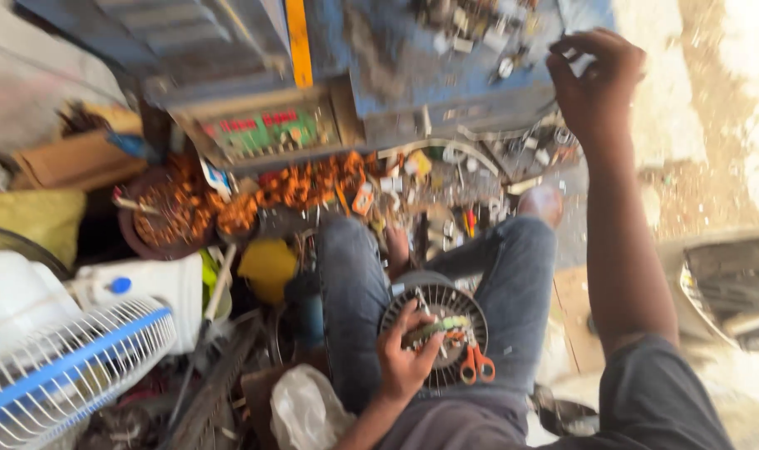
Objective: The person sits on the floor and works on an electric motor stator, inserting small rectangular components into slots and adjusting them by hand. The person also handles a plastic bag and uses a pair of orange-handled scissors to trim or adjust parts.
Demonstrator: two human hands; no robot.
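Centrally, a round motor housing (436,321) with a ribbed, slotted dark face rests on the person's lap between denim-clad knees. The left hand (406,354) lies across its face, fingers curled closed around a slim greenish tool (434,327) laid flat on the ribs. Orange-handled scissors (477,363) rest on the housing's lower right edge, just beside that hand. The right hand (596,79) is raised at full arm's reach over a blue metal table (396,67) littered with small metal parts (479,25); its fingers are bent inward, but motion blur prevents telling whether they grip anything. Coils of copper-coloured wire (188,208) are heaped below the table edge. A white-and-blue plastic fan grille (63,375) sits at lower left, near a white jug (159,287).
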